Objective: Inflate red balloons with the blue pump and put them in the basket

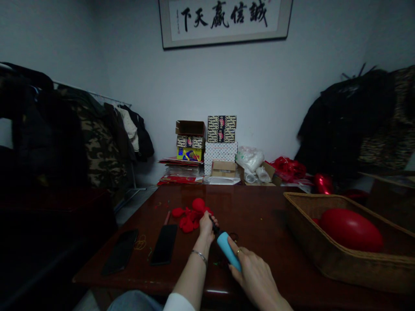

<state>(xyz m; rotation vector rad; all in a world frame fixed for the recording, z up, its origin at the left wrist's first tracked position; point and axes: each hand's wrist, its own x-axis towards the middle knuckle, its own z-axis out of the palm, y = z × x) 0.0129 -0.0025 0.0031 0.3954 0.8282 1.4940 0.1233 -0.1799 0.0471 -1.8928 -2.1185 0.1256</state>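
My right hand [254, 272] is wrapped round a light-blue hand pump [228, 251], which points up and to the left. The pump's black nozzle [214, 225] reaches my left hand [206, 225]. My left hand is closed at the nozzle tip, with red balloon rubber at its fingers; the exact grip is partly hidden. Just beyond it, several small red balloons [188, 223] lie in a loose heap on the dark wooden table [259, 216]. One rounder red balloon [198, 204] is at the back of the heap.
A wicker basket [324, 255] at the right holds a large inflated red balloon [352, 230]. Two dark phones [164, 245] lie at the left, with yellow rubber bands [140, 242] between them. Stacked boxes [221, 151] stand behind the table.
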